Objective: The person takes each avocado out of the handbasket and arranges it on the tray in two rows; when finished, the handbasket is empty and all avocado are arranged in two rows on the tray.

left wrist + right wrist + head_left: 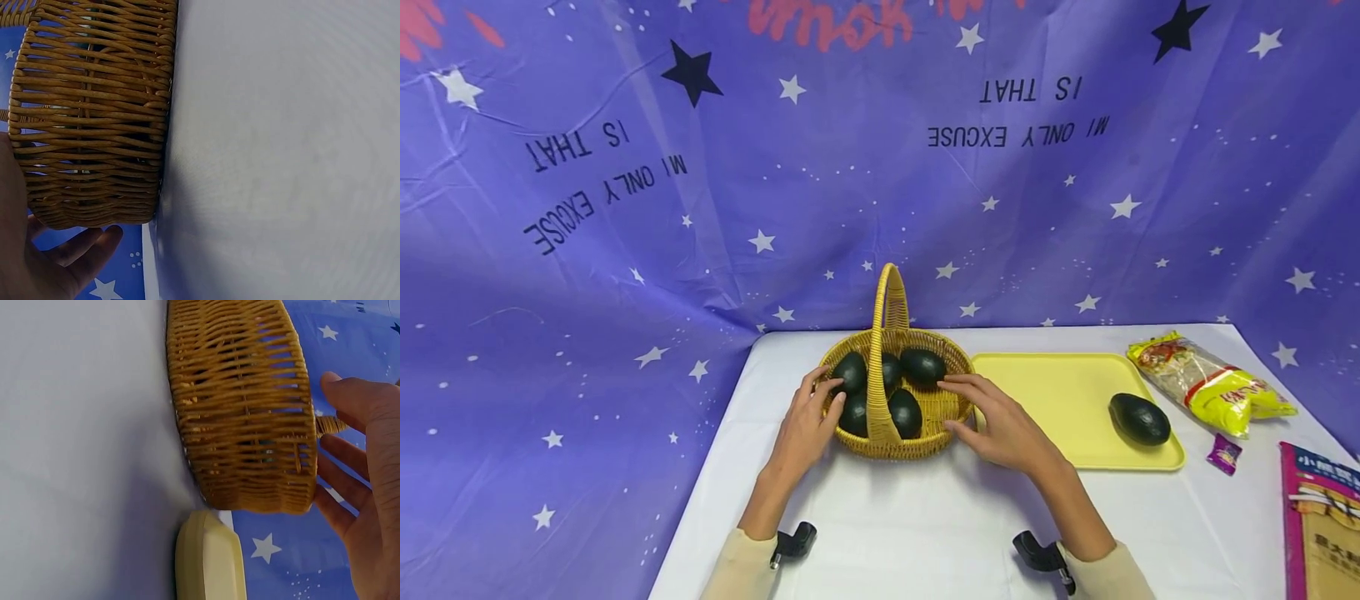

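Observation:
A yellow wicker basket (901, 451) with a tall arched handle stands on the table and holds several dark green avocados (922, 367). At its left rim is my left hand (803, 425), thumb and index finger over the rim beside an avocado; the left wrist view shows its other fingers (94, 253) along the outer wall. My right hand (1000, 425) is at the opposite rim, its fingers loosely bent and spread, fingertips just inside the rim. In the right wrist view, the thumb stands apart from the basket's edge. Neither hand grips an avocado.
Right of the basket lies a yellow tray (1045, 408) with one more avocado (1139, 419) on it. Beyond are a yellow and clear food bag (1210, 383), a small purple packet (1225, 454) and a magenta-edged package (1322, 525). A purple star-printed cloth (880, 192) hangs behind the white table.

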{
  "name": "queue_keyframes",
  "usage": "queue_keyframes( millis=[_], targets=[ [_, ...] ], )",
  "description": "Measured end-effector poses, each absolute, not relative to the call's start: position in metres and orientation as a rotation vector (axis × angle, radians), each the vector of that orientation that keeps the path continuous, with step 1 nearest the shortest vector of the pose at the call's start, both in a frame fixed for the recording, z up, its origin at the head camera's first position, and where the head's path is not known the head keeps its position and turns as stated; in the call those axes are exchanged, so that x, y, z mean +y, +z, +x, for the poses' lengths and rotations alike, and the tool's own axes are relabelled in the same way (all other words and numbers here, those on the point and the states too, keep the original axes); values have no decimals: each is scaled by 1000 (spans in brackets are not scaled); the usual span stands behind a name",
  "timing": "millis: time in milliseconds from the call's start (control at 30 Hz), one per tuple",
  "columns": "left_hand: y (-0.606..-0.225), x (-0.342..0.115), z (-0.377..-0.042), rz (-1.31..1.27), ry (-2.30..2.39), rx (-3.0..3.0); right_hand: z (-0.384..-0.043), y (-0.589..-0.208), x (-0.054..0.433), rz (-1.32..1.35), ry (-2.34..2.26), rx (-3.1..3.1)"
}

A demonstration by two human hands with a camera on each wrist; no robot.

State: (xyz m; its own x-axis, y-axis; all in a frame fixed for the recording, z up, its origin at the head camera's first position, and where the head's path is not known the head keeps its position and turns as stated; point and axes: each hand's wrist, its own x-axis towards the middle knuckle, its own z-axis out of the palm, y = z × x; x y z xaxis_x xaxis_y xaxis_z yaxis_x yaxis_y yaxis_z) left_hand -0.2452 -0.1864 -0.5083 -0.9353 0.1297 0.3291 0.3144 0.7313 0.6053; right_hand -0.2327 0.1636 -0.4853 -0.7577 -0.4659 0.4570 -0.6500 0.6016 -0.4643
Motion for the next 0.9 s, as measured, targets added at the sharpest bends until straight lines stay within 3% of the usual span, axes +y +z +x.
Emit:
queue_keyframes(
  millis=[900],
  targets=[
    [-509, -185, -243, -365, -995, -2649, -245, -481, 119, 1008, 1004, -2585]
  ],
)
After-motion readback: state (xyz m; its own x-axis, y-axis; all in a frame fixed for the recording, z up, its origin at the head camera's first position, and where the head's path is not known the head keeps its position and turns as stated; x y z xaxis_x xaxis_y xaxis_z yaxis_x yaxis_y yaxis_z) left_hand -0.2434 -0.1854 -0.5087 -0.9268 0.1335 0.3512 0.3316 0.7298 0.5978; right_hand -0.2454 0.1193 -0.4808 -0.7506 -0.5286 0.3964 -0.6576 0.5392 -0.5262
